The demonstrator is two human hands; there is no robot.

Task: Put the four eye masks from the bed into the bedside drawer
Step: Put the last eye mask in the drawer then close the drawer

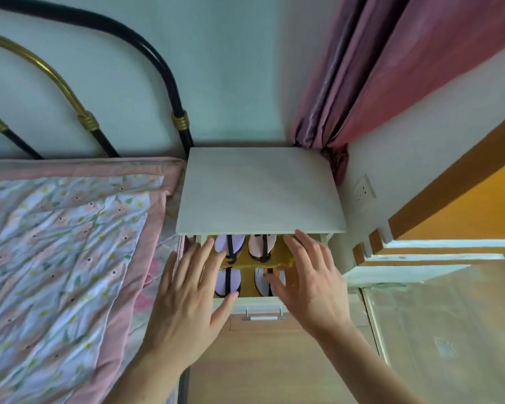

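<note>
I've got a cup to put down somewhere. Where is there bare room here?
The nightstand top, between the bed and the curtain, is bare. The quilt beside it is bare too. The open drawer is crowded: four eye masks fill it, with both hands over it.

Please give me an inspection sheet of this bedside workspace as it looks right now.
Surface: bedside table top is bare; quilt on the bed shows no masks.
Job's things: four eye masks sit in the open drawer, two lilac on the left, two pale on the right.
Clutter: nothing seen.
Grippers: left hand and right hand hover open over the drawer, holding nothing.
Cables: nothing seen.
Surroundings: metal headboard, pink curtain, wall socket.
</note>
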